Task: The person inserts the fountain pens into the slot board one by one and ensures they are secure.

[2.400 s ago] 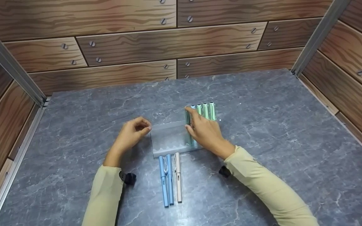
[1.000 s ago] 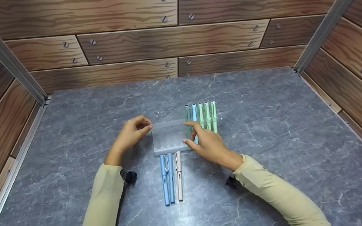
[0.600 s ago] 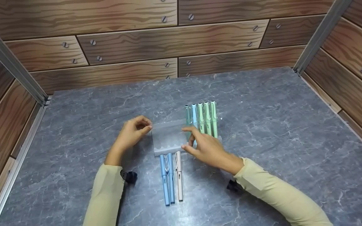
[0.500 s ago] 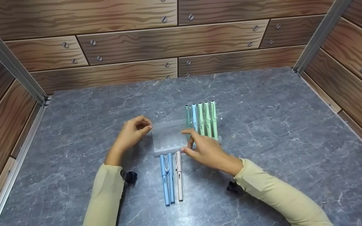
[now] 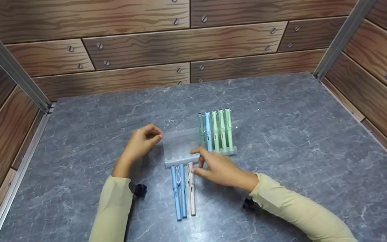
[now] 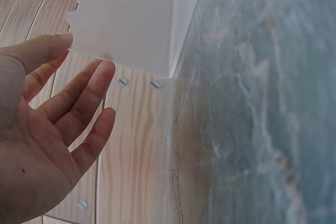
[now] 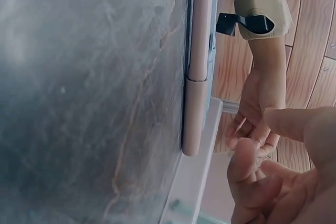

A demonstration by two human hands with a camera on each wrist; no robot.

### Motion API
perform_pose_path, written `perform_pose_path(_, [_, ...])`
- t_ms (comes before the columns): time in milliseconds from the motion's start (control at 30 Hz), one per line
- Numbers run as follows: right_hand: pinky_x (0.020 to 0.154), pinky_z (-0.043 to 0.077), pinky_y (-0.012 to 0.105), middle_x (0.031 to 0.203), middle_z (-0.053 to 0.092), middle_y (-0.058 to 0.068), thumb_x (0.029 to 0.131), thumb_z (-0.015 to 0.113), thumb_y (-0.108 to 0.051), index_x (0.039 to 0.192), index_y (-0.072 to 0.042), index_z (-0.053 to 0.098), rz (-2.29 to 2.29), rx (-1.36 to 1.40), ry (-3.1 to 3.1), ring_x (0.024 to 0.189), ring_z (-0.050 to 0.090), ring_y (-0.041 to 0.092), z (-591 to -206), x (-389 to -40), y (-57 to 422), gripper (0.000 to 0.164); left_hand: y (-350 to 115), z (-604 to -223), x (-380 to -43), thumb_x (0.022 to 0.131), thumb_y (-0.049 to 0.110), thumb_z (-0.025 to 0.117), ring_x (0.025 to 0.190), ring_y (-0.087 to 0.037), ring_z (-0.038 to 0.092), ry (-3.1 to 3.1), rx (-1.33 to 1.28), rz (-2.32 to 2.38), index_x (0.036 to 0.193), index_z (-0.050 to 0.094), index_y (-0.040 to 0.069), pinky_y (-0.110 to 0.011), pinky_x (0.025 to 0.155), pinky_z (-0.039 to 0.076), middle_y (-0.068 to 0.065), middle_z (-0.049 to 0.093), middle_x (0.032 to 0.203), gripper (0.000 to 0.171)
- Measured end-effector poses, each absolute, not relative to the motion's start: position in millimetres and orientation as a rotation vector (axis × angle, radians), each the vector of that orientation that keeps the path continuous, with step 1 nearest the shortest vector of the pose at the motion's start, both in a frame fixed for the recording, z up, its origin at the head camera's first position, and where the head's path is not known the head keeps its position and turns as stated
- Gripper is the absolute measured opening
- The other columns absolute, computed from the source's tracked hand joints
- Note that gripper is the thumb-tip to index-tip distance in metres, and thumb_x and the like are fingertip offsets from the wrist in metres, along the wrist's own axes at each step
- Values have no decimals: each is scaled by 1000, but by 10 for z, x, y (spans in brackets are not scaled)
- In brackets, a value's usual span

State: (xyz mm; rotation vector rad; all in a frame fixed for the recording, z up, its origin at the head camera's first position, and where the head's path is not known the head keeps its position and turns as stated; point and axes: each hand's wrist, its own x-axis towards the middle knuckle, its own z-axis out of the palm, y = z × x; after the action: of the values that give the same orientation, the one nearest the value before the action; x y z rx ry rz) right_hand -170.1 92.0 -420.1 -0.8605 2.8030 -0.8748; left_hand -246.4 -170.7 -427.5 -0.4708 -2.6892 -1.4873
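My left hand (image 5: 141, 143) pinches the left edge of a clear plastic pen rack (image 5: 180, 145), thumb and fingertips at its rim in the left wrist view. My right hand (image 5: 218, 168) hovers over the rack's front edge, thumb and index finger spread around the cap end of a pinkish-beige pen (image 5: 192, 198). No grip on that pen shows; in the right wrist view the fingers stand apart from it. Two blue pens (image 5: 175, 198) lie left of it. On the rack's right side sit a dark green pen (image 5: 201, 125), a light blue pen (image 5: 208, 129) and several light green pens (image 5: 222, 129).
A grey marbled tabletop (image 5: 281, 117) lies under everything. Wood-patterned walls (image 5: 146, 50) close off the back and sides, with metal posts (image 5: 341, 40) at the corners. The rack's notched front strip (image 5: 180, 160) lies just beyond the loose pens.
My right hand has let go of the dark green pen in the rack and moved toward me and slightly left, to the beige pen's cap. The left hand stays at the rack's edge.
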Motion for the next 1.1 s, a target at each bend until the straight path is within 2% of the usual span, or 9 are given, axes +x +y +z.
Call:
perform_pose_path(433, [61,45,24,83,63,-6,87,70,-34,132,-13,49,-797,-817,2661,65,51,5,-4265,-1713,884,54,-1706,-4271,-2480,91,9,65,94,-28,66,-2702,-461,-1505,98,66,3,-40,85,52,-15,71,100,9])
perform_pose_path(733, [60,45,24,80,61,-5,85,72,-35,132,-11,49,-776,-793,2637,64,50,6,-4316,-1714,852,57,-1704,-4278,-2476,90,9,66,89,-22,65,-2708,-453,-1503,97,66,4,-30,79,51,-13,71,98,9])
perform_pose_path(967, [58,43,24,79,58,-7,84,73,-33,133,-11,49,-769,-778,2649,62,49,7,-4363,-1725,842,59,-1706,-4277,-2471,89,7,66,91,-25,66,-2695,-468,-1509,97,66,2,-37,84,52,-15,71,98,9])
perform_pose_path(1100, [59,44,23,80,58,-7,83,73,-35,134,-11,49,-759,-753,2648,64,49,6,-4374,-1725,833,61,-1710,-4280,-2474,90,7,66,90,-25,66,-2695,-470,-1512,97,65,2,-36,83,52,-15,71,98,9])
